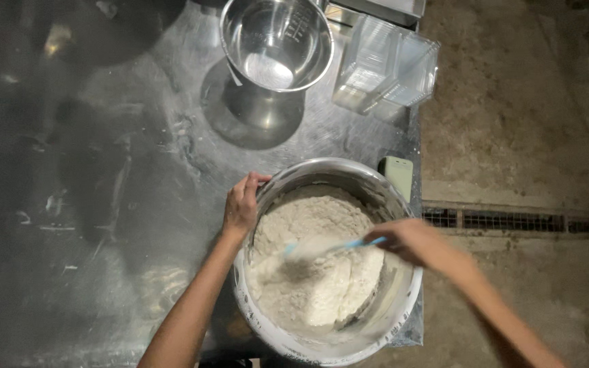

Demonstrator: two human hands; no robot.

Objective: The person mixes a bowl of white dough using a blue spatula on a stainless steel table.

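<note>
Left hand (241, 204) clamps the mixing bowl (403, 300) rim, steadying it; right hand (410, 240) pinches a blue-handled spatula (328, 249), blurred, in the flour (308, 225).

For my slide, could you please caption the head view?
Left hand steadies a bowl of flour while right hand stirs with a blue spatula.

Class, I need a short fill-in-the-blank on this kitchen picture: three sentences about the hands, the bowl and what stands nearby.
1. The left hand grips the ____ of the big metal bowl.
2. The right hand holds a spatula with a ____ handle in the flour mixture.
3. Behind the bowl stands an empty metal ____, beside stacked clear plastic containers.

Missing words: rim; blue; jug
</note>
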